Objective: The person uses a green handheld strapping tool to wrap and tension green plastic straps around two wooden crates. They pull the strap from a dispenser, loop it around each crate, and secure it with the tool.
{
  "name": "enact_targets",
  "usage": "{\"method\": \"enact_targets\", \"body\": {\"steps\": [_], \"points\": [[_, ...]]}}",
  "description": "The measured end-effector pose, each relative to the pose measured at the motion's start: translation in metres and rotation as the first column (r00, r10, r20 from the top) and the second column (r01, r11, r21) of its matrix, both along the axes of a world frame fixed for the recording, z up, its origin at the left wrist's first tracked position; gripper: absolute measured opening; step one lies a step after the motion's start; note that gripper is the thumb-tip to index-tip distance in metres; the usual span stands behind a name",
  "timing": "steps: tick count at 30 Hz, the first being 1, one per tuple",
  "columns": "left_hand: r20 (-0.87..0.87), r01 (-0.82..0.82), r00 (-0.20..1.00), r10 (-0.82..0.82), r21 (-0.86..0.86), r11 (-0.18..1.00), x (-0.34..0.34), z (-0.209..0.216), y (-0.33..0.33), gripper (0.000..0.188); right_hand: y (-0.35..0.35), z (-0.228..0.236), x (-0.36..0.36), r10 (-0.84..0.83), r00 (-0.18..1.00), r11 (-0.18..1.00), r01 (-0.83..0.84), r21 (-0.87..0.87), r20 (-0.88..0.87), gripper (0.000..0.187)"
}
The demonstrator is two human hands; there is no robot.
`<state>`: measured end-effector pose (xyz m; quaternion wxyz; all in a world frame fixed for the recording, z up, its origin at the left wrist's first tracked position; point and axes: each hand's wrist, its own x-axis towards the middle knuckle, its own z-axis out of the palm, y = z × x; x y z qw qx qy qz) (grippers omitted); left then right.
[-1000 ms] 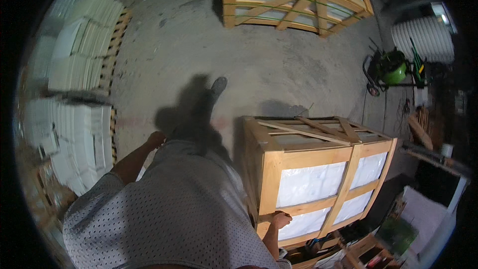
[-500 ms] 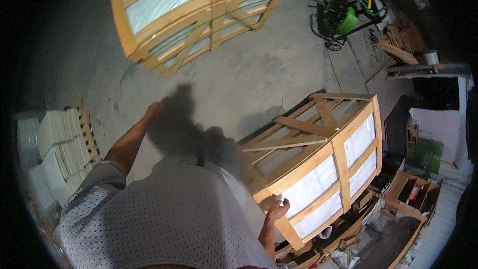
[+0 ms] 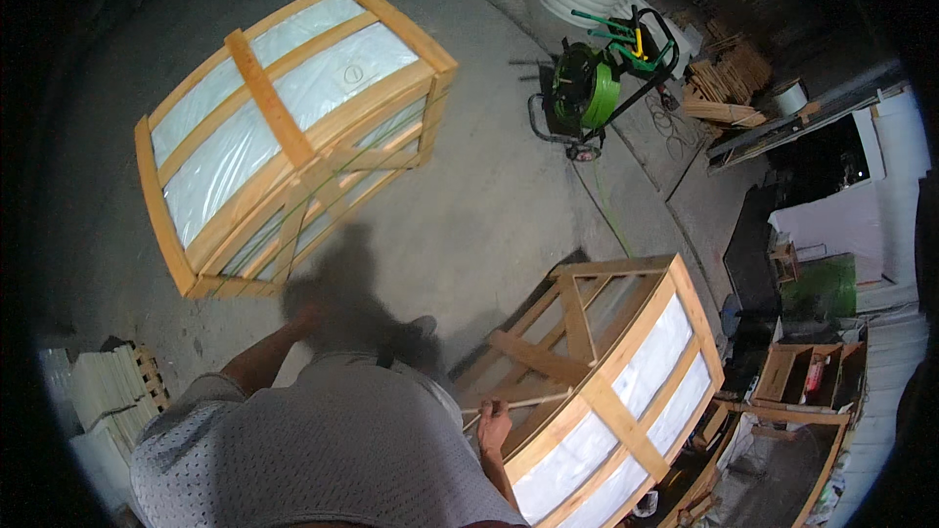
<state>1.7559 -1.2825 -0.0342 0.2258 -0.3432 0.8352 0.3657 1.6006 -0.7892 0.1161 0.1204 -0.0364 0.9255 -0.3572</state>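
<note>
Nearby, 1 wood-framed crate (image 3: 614,418) at lower right, the person's right hand (image 3: 495,423) at a thin slat (image 3: 538,400), left hand (image 3: 310,318) over floor (image 3: 489,196), both grips unclear, 2nd crate (image 3: 262,93) ahead left, green wheeled reel (image 3: 600,98) ahead right, wooden box (image 3: 778,370) past the 1st.

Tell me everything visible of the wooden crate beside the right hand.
The crate is a boxy frame of pale wood, with crossing slats on top and diagonal braces along one side. White sheeting shows between the top slats. It sits on the grey floor to the person's right, cut off by the picture's lower edge. The right hand is at its braced side; contact is unclear.
</note>
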Motion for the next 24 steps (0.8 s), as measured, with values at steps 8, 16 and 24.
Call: {"method": "enact_targets", "body": {"steps": [8, 16, 24], "points": [[0.194, 0.073, 0.974, -0.116, 0.215, 0.974, -0.157, -0.024, -0.099, 0.037, -0.129, 0.047, -0.272, 0.036, 0.998, 0.999, -0.036, -0.002, 0.060, 0.033], [-0.106, 0.401, 0.907, -0.408, -0.082, 0.912, -0.383, -0.034, -0.186, 0.030, -0.193, -0.028, -0.372, -0.154, 0.984, 0.975, 0.166, -0.144, 0.092, 0.030], [-0.273, 0.561, 0.377, -0.885, -0.693, 0.453, -0.644, -0.024, -0.226, 0.028, -0.174, -0.109, -0.274, -0.326, 0.779, 0.804, 0.526, -0.276, 0.535, 0.037]]}}
